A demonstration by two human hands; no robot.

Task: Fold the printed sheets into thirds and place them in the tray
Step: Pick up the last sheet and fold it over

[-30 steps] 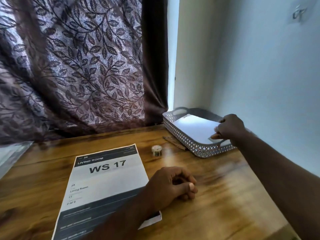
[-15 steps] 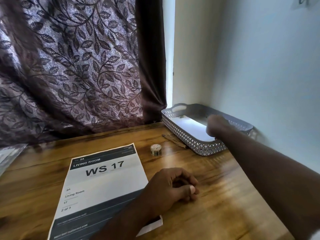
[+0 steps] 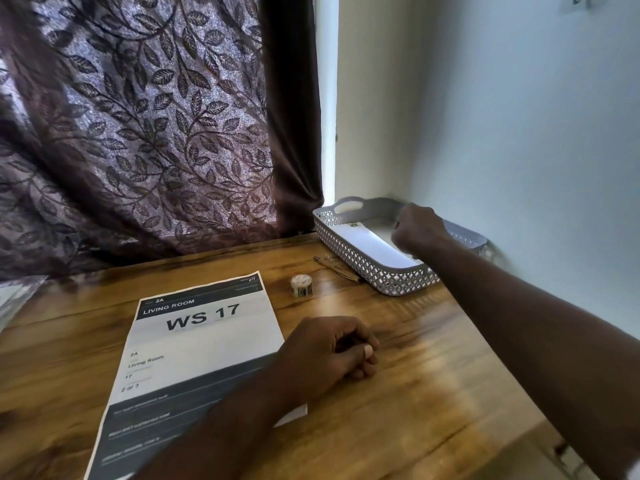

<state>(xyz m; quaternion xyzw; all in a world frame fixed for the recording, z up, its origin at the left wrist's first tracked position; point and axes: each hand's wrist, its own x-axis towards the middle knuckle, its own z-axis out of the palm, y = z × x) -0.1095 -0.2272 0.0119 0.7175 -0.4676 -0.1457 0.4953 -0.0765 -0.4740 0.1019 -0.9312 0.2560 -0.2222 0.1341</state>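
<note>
Right hand [image 3: 417, 228] hovers loosely curled over the tray [image 3: 367, 268], holding nothing visible. Left hand [image 3: 325, 351] rests fisted and empty beside the printed sheet [image 3: 194, 344].

Hanging across the back left, a dark curtain [image 3: 149, 133] patterned with leaves and vines, its hem brushing the rear edge of the wooden table [image 3: 433, 393]; glowing beside it, a narrow strip of daylight [image 3: 327, 98] running down the curtain's right edge; standing pale and plain on the right, a wall [image 3: 519, 116], carrying a small hook [image 3: 585, 0] cut off by the top edge; sitting on the table toward the back, a small roll of patterned tape [image 3: 302, 286]; lying just right of the roll, a thin stick-like item [image 3: 337, 268], too blurred for telling what; showing at the far left edge, something pale and translucent [image 3: 14, 299], unclear.
</note>
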